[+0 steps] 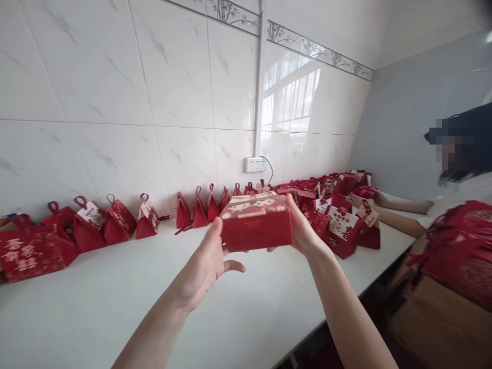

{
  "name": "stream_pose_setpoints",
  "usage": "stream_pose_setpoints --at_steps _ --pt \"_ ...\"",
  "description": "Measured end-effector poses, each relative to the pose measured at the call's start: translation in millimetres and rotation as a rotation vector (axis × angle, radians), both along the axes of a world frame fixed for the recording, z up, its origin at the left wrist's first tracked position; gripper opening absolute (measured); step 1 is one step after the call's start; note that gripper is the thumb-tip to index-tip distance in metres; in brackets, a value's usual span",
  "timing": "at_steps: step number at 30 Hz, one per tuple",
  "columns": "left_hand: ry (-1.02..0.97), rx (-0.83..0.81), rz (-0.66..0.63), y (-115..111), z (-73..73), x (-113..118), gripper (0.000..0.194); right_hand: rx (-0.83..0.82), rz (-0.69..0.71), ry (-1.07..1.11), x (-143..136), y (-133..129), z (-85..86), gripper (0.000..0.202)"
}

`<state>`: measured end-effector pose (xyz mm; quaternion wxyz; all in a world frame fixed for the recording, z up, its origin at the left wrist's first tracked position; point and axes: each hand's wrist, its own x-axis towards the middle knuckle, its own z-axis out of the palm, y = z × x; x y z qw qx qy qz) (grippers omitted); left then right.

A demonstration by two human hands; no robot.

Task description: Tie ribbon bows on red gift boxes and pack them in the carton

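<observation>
A red gift box (257,225) with pale printed figures on its upper face is held up above the white table (238,307). My left hand (205,264) grips its left end, thumb on the side and the other fingers curled underneath. At the right end my right hand (305,230) presses against the box, with its fingertips partly hidden below and behind it. Beyond the box, a row of small peaked red gift boxes with ribbon loops lines the wall, one of them (147,218) to the left of my hands.
Many red gift boxes (342,230) crowd the table's right side, where a co-worker's arms (388,215) reach in. A larger red box (33,253) stands at far left. Red bags (461,256) rest on a cardboard carton (438,312) at right. A wall socket (255,164) sits behind.
</observation>
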<state>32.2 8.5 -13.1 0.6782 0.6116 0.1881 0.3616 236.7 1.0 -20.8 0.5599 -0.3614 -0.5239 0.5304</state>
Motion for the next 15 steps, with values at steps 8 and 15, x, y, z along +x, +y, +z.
stream_pose_setpoints --at_steps 8,15 --pt "0.269 0.455 -0.221 -4 -34.2 21 0.093 0.234 -0.461 -0.198 40 -105 -41.6 0.038" --pt "0.314 0.46 -0.236 -7 -94.1 59 0.063 0.14 -0.663 0.134 60 -179 -74.6 0.046"
